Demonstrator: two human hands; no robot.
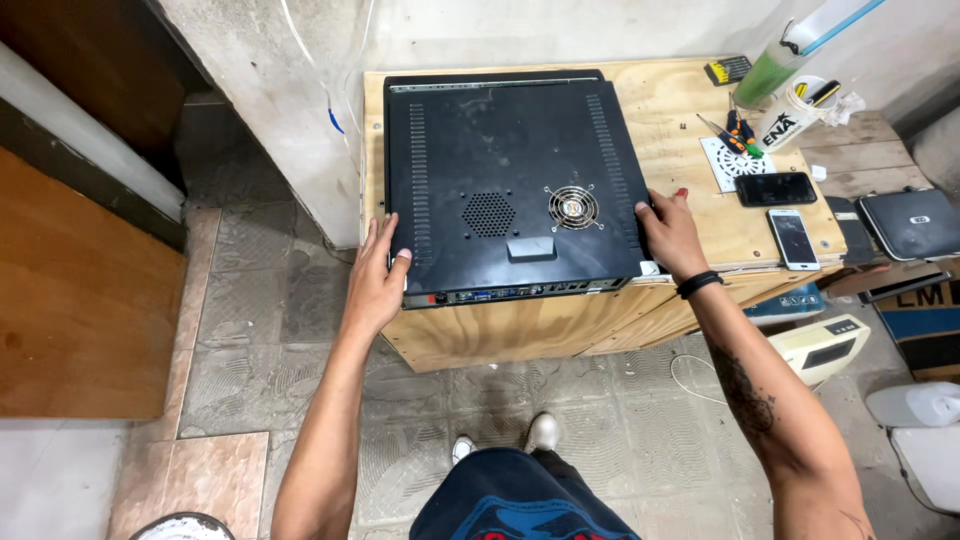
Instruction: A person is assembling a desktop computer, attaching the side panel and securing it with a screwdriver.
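Fingers of both your left hand (378,272) and right hand (668,232) wrap the side edges of the black metal case (510,185), lying flat on the plywood bench (680,100). Keep both grips level so it can't tip off the front edge.

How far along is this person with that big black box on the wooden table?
Done so far: the black metal case lies flat on the plywood table, and screwdrivers are laid out to its right. In hand: the left hand and right hand grip its two sides. Left: the case looks closed, its fan grille in place, and no tool has been picked up.
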